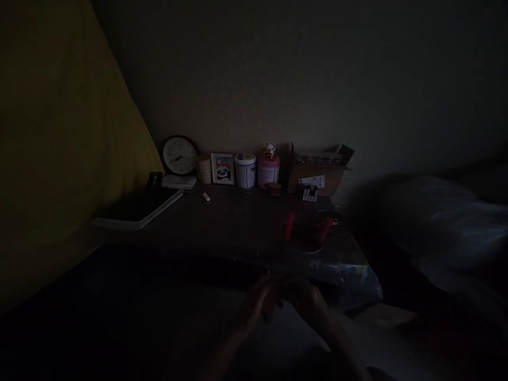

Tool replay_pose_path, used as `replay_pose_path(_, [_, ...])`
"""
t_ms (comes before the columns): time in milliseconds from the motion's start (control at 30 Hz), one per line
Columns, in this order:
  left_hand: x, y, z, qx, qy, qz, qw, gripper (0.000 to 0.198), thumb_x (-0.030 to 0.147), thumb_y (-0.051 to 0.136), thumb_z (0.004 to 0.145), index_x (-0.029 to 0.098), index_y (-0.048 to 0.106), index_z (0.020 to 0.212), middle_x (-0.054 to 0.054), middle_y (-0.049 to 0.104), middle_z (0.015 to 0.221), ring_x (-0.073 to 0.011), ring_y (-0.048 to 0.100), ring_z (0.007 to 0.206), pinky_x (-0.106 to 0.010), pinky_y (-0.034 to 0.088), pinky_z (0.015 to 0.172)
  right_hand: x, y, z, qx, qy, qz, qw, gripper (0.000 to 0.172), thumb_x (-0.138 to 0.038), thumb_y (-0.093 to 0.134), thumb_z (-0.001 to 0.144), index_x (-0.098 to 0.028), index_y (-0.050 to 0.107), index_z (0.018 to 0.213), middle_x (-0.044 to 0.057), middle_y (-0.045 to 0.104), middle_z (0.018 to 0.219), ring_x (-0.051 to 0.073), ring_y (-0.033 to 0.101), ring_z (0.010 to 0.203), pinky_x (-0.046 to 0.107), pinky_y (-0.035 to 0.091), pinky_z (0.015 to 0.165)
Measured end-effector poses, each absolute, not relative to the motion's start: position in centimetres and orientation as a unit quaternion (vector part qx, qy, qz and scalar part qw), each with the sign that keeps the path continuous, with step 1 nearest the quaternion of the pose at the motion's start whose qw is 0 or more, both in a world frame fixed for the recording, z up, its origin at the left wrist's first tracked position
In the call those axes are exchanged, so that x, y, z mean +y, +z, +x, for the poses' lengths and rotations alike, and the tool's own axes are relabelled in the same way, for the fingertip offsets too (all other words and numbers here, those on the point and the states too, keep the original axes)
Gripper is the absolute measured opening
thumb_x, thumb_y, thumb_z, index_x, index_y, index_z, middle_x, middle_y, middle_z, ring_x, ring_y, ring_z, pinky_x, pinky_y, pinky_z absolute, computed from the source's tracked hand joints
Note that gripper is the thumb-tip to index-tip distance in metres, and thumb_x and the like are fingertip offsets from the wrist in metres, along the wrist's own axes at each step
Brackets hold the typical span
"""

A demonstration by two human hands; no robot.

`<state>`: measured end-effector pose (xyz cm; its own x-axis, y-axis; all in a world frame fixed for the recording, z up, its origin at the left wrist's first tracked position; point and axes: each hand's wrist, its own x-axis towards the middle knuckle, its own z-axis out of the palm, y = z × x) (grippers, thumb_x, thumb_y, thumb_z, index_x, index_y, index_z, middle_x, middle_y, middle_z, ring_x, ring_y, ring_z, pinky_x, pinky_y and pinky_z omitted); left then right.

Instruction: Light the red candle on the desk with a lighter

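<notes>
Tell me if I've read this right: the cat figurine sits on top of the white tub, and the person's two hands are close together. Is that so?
Not quite: in the head view the cat figurine sits on the pink tub, not the white tub. The left hand and right hand are indeed close together.

Counts: 2 hands in total, 1 left hand (254, 304), 1 right hand (305, 296). 1 surface (230, 227). 1 round clock (180, 155), 1 picture frame (223, 169), 1 tan cup (203, 170), 2 canisters (245, 173), 1 cat figurine (269, 150), 1 cardboard box (336, 182), 1 cube (310, 194), 1 small white cylinder (206, 197), 2 red uprights (289, 226). Book-like slabs (137, 209): looks like 2, too dark to be sure.
</notes>
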<state>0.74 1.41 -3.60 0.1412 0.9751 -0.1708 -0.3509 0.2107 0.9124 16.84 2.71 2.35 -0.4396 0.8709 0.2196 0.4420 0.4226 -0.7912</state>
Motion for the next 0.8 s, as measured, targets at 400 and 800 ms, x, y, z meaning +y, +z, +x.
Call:
replay_pose_path(400, [0.2, -1.5, 1.0, 0.435, 0.498, 0.418, 0.623, 0.048, 0.053, 0.047, 0.082, 0.018, 0.059, 0.113, -0.003, 0.068, 0.075, -0.0182, 0.062, 0.066, -0.032, 0.045, 0.064, 2.7, 1.8, 16.5, -0.826, 0.27, -0.381, 0.317, 0.027, -0.028, 0.04, 0.09, -0.021, 0.065, 0.08, 0.006, 0.066, 0.085, 0.017, 0.062, 0.081, 0.027, 0.051, 0.071])
replay_pose_path(800, [0.0, -0.9, 0.8, 0.445, 0.5, 0.423, 0.611, 0.05, 0.056, 0.046, 0.08, 0.019, 0.062, 0.109, -0.009, 0.07, 0.101, -0.023, 0.064, 0.084, -0.033, 0.047, 0.071, 2.8, 1.1, 16.2, -0.776, 0.35, -0.383, 0.357, 0.027, -0.031, 0.046, 0.087, -0.019, 0.062, 0.069, 0.002, 0.063, 0.07, 0.012, 0.058, 0.06, 0.021, 0.046, 0.055])
